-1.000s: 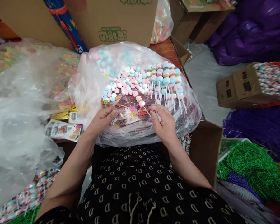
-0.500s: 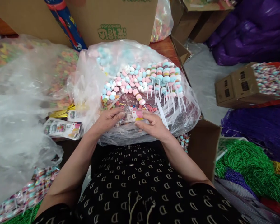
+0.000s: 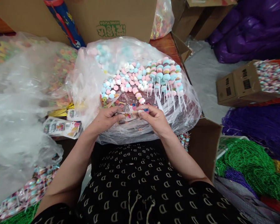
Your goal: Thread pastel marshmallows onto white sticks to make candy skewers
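Note:
Between my hands is a small printed candy wrapper bag [image 3: 130, 115], clear in parts with pink, white and blue print. My left hand [image 3: 108, 119] pinches its left end between thumb and fingers. On its right end, my right hand [image 3: 154, 119] grips with thumb and forefinger. Just beyond the fingers lies a candy skewer [image 3: 138, 95] of pink, white and olive pieces on a stick. Several finished-looking candy skewers [image 3: 165, 73] are piled to the right, sticks toward me. Loose pastel candies [image 3: 126, 77] lie on the clear plastic sheet [image 3: 186, 107].
A stack of printed wrappers [image 3: 62, 127] sits at the left, beside large plastic bags of ring candies [image 3: 64, 63]. Behind stand a cardboard box [image 3: 130, 18] and a blue bottle [image 3: 64, 23]. An open carton [image 3: 205, 140] is at the right table edge, with a skewer-filled box [image 3: 238, 85] farther right.
The wrapper has turned in my hands, and a different printed side shows. My right fingers have shifted their grip along its end. The skewers have stayed in place.

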`<control>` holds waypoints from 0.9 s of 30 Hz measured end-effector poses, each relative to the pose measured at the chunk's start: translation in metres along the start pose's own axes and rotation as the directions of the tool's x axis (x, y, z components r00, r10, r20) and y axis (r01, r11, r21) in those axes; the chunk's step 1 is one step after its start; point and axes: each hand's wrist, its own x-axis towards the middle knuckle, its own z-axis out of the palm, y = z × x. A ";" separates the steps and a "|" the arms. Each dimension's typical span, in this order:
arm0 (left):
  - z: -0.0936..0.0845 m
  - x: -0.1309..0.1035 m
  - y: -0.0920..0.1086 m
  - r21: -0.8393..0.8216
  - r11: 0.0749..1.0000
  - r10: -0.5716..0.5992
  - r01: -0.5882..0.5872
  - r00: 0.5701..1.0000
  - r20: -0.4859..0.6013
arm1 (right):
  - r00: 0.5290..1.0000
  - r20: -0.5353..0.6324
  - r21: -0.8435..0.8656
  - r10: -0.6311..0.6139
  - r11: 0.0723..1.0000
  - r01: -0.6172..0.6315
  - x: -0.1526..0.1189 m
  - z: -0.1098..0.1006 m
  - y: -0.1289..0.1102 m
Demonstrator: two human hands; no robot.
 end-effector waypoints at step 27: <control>0.034 0.006 0.008 -0.733 0.675 -0.371 0.081 0.897 -0.242 | 0.915 0.050 -0.213 -0.401 0.890 0.402 -0.005 -0.004 0.012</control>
